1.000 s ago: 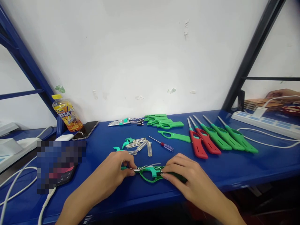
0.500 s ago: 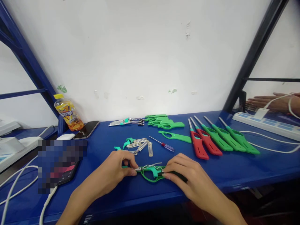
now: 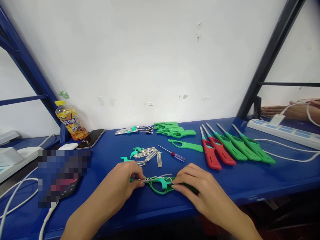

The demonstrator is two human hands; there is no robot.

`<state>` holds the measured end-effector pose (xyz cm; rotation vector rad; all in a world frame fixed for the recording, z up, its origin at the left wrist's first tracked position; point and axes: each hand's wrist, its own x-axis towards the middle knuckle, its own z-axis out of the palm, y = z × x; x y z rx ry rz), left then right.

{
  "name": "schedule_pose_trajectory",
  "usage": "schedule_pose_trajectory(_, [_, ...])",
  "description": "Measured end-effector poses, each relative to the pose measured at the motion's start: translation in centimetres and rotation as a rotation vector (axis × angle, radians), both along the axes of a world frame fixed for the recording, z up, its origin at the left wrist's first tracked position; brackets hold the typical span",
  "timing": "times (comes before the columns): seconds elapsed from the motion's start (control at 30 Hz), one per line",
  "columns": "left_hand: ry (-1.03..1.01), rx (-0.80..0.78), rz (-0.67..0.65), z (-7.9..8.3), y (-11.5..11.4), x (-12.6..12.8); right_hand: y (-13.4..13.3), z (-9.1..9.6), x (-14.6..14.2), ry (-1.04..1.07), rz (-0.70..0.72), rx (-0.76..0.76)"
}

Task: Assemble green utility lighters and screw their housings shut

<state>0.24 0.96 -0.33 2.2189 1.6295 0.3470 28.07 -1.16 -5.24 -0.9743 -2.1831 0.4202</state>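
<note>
Low in the middle of the blue table, a green lighter shell half (image 3: pixel 155 191) lies under both hands. A teal trigger (image 3: pixel 163 183) and thin white wires (image 3: pixel 160 176) sit in it. My left hand (image 3: pixel 128 175) pinches the metal lighter tube at the shell's left end. On the right, my right hand (image 3: pixel 197 183) is closed over the handle end, its fingertips at a small black part beside the trigger; the fingers partly cover it. Just beyond my hands lie clear fuel tanks (image 3: pixel 159 159), loose teal triggers (image 3: pixel 133 153) and a screwdriver (image 3: pixel 178 156).
Several metal tubes with wires (image 3: pixel 133 129) and green shell halves (image 3: pixel 185 145) lie farther back. Finished-looking red and green lighters (image 3: pixel 212 156) stand in a row at right, near a power strip (image 3: pixel 285 131). At left are a drink bottle (image 3: pixel 72 121), phones (image 3: pixel 92 138) and cables. Another person's hand (image 3: pixel 287 111) shows far right.
Both hands keep nearly the same grip on the lighter parts. The whole view has shifted slightly; the other person's hand at far right has moved a little.
</note>
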Motion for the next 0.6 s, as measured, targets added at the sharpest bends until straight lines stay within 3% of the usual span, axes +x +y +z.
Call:
schedule_pose_trajectory(0.23, [0.080, 0.072, -0.092, 0.4, -0.4, 1.1, -0.1, -0.2, 0.0, 0.008, -0.005, -0.005])
schedule_pose_trajectory(0.43, [0.030, 0.083, -0.218, 0.2, -0.5, 1.7, -0.1, -0.2, 0.0, 0.012, -0.005, -0.005])
schedule_pose_trajectory(0.6, [-0.044, 0.182, -0.312, -0.5, -1.1, 2.2, -0.2, 0.1, -0.1, 0.016, -0.020, 0.001])
